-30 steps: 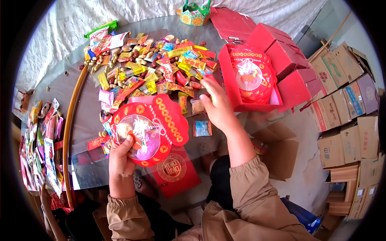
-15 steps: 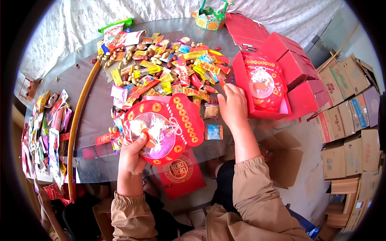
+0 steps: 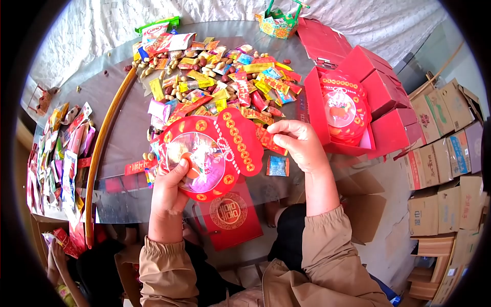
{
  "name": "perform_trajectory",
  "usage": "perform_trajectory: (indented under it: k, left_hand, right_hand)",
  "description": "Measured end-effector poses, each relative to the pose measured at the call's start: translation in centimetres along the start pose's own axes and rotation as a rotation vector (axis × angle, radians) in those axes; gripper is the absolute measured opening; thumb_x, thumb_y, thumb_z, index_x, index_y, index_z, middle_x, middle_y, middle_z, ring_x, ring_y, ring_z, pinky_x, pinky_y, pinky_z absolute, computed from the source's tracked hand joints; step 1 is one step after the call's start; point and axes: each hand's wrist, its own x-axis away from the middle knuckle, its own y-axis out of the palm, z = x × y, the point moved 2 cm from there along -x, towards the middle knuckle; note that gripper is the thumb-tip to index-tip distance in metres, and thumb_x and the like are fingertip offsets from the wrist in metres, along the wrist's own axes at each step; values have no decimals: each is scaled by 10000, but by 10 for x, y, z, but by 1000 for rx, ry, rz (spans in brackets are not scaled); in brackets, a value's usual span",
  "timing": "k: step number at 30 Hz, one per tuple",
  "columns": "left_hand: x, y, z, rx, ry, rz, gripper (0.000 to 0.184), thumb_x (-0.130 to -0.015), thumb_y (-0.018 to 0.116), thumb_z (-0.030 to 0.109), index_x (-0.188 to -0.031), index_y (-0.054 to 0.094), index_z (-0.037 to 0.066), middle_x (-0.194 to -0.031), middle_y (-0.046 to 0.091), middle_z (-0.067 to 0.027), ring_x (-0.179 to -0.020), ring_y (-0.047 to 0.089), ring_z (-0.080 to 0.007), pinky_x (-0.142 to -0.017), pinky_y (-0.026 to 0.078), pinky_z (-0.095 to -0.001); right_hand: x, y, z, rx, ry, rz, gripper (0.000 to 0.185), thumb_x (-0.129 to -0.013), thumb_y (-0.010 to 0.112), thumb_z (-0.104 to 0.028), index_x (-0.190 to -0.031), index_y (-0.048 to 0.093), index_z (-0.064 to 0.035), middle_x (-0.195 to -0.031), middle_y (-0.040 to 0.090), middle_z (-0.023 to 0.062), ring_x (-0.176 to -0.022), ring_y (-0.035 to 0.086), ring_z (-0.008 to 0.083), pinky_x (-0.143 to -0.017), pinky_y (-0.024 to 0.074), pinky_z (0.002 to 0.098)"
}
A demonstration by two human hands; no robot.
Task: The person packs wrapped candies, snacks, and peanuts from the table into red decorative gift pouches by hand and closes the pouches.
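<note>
My left hand grips a red scalloped pouch printed with gold coins, its round clear window showing something purple and white inside. To its right, my right hand has thumb and fingers pinched on a red-orange candy packet. Just below that hand lies a blue packet on the glass table. A pile of wrapped candies and peanuts spreads beyond both hands. More pouches stand in an open red box on the right.
A yellow-brown curved strip divides the table, with another snack pile on the left. At the back stands a green basket. Closed red boxes, stacked cartons and a red bag are around. Another person's hands show at lower left.
My right hand has moved from beside the red box back toward the pouch and now pinches a red-orange packet. The small brown packet above the blue one is no longer visible. The view has shifted slightly.
</note>
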Motion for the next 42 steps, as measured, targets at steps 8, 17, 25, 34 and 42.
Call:
perform_trajectory:
  k: [8, 17, 25, 34, 42]
  left_hand:
    - [-1, -2, 2, 18, -10, -38, 292, -930, 675, 49, -1214, 627, 1, -1113, 712, -109, -1003, 697, -222, -911, 568, -382]
    - [-3, -10, 1, -62, -23, -74, 245, -947, 662, 57, -1184, 647, -3, -1084, 716, -101, -986, 698, -201, -893, 567, -365]
    - [1, 8, -6, -71, -88, -89, 311, -981, 621, 59, -1289, 585, 31, -1168, 689, -90, -1044, 678, -192, -909, 560, -364]
    - [-1, 4, -11, -102, -105, -63, 287, -972, 630, 59, -1255, 604, 18, -1145, 699, -93, -1029, 686, -195, -911, 561, -369]
    - [-4, -4, -6, 24, -39, -47, 204, -969, 639, 61, -1166, 659, 11, -1064, 721, -77, -962, 698, -177, -848, 580, -348]
  right_hand:
    - [-2, -7, 2, -178, -31, 91, 164, -923, 648, 10, -1071, 719, 3, -1042, 681, 1, -947, 604, 62, -871, 490, 230]
    - [2, 3, -3, 58, 44, -84, 184, -920, 666, 30, -1097, 704, -6, -1003, 698, 14, -903, 642, 73, -814, 530, 230]
    - [-1, 25, -1, 62, 1, -128, 232, -944, 595, 73, -1152, 638, -18, -1045, 677, 23, -947, 645, 81, -831, 529, 243]
    - [-7, 39, 11, 38, -70, -16, 237, -935, 590, 105, -1119, 538, -35, -1083, 650, 34, -1002, 638, 90, -875, 524, 247]
    - [-6, 32, 1, 201, -97, 47, 241, -958, 647, -13, -1190, 584, -35, -1054, 634, 21, -1019, 585, 71, -889, 482, 242]
